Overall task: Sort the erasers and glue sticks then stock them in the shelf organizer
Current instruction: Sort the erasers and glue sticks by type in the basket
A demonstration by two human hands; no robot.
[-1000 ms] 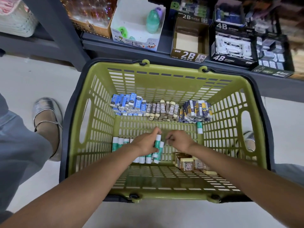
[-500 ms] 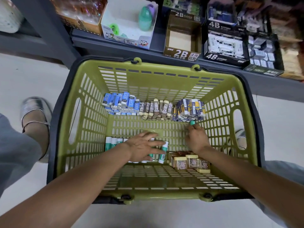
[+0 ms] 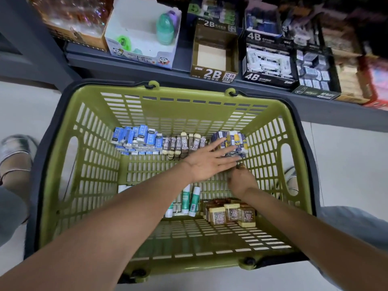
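A green basket (image 3: 189, 106) holds sorted stock. Blue erasers (image 3: 137, 139), brown 2B erasers (image 3: 183, 143) and navy-and-yellow erasers (image 3: 235, 139) are lined along its far wall. Green-and-white glue sticks (image 3: 190, 201) lie near the front, beside small yellow-lidded boxes (image 3: 231, 212). My left hand (image 3: 210, 162) reaches across with straight, spread fingers that touch the navy-and-yellow erasers. My right hand (image 3: 241, 177) sits just below it with its fingers curled under the same pile. Its fingertips, and anything in them, are hidden.
A grey shelf (image 3: 130, 66) runs behind the basket. On it stand an empty brown 2B box (image 3: 212, 74), a black 4B box (image 3: 268, 76) with erasers, a white panda box (image 3: 138, 53) and more cartons to the right. A silver shoe (image 3: 14, 152) is on the floor at left.
My left hand has left the glue sticks and moved up and right to the navy-and-yellow erasers, fingers spread. My right hand stays at the pile's foot; the upright glue stick there is out of sight.
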